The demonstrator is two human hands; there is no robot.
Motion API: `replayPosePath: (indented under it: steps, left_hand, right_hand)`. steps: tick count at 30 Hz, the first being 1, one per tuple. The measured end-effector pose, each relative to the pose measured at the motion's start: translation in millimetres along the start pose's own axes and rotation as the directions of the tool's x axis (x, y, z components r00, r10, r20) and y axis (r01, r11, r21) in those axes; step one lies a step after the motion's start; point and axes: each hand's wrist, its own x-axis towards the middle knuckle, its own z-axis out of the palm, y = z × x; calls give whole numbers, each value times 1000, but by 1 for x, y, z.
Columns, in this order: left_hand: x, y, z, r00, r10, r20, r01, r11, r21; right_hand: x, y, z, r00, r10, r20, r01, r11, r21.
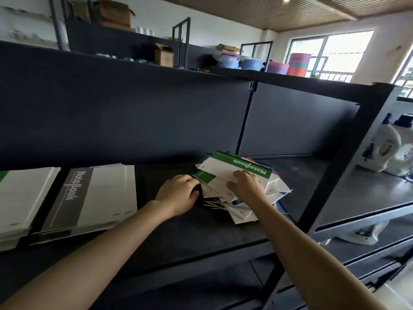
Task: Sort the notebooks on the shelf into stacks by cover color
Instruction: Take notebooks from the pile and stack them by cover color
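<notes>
On shelf [178, 231]: grey stack [73, 198] built at L; mixed pile [241, 213] mid-shelf unsorted. R hand [245, 184] pinched green notebook [223, 166] atop pile; L hand [178, 193] gripped dark notebook [199, 196] at pile's edge.

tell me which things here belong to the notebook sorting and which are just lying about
Job: green notebook held by the right hand; pile, its edge gripped by the left hand; grey stack; shelf.
Lying about: bottles on the right; box and tubs up top.
</notes>
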Motion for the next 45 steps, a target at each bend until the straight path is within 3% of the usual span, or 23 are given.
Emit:
replayPosePath:
  steps: [3,8,13,15,17,19,22,24,27,30,34,38,40,42,43,45]
  left_hand:
    - [7,-4,-5,999,-31,-19,28,993,-112]
    - [15,-7,-6,989,-139,-42,115,928,-355]
    - [18,-14,-13,917,-400,13,315,700,-641]
    - [19,-20,-13,875,-474,100,370,520,-770]
    - [20,-22,-17,824,-502,262,403,195,-894]
    - [19,-26,-22,799,-459,387,407,-60,-911]
    - [16,-36,-27,813,-357,460,283,-449,-848]
    - [13,-44,-31,818,-343,461,237,-530,-814]
    - [6,-46,-34,790,-383,478,283,-464,-839]
    - [2,-48,-34,760,-426,491,294,-449,-844]
    - [-5,-50,-39,747,-553,368,203,-338,-919]
    - [-22,-71,-47,686,-689,233,121,-207,-971]
    - [-38,-90,-55,647,-750,138,125,-74,-989]
    - [-59,-109,-64,622,-783,0,172,137,-976]
    - [-72,-118,-70,623,-780,-67,205,245,-948]
    - [-98,-138,-81,641,-750,-163,281,427,-860]
  right_hand:
    - [9,-3,-2,999,-46,10,46,994,-96]
    - [10,-17,0,992,-125,-22,105,905,-412]
    - [12,-18,-8,994,-69,-86,39,951,-308]
    - [12,-16,-14,989,-48,-138,25,986,-164]
    - [12,-14,-16,974,-89,-208,81,996,-48]
    - [10,-14,-12,948,-181,-262,199,979,45]
    - [7,-20,-7,865,-318,-389,406,898,170]
    - [6,-23,-2,784,-393,-481,522,836,168]
    - [7,-24,5,734,-465,-495,578,810,96]
    - [10,-28,8,745,-479,-464,554,832,30]
    - [0,-55,7,810,-482,-335,559,807,191]
    - [-19,-99,10,858,-496,-134,513,807,292]
    - [-30,-124,11,869,-496,1,434,763,479]
    - [-40,-154,13,815,-547,190,294,673,679]
    - [-43,-170,17,785,-571,242,272,667,693]
    - [-46,-204,31,778,-584,232,369,723,583]
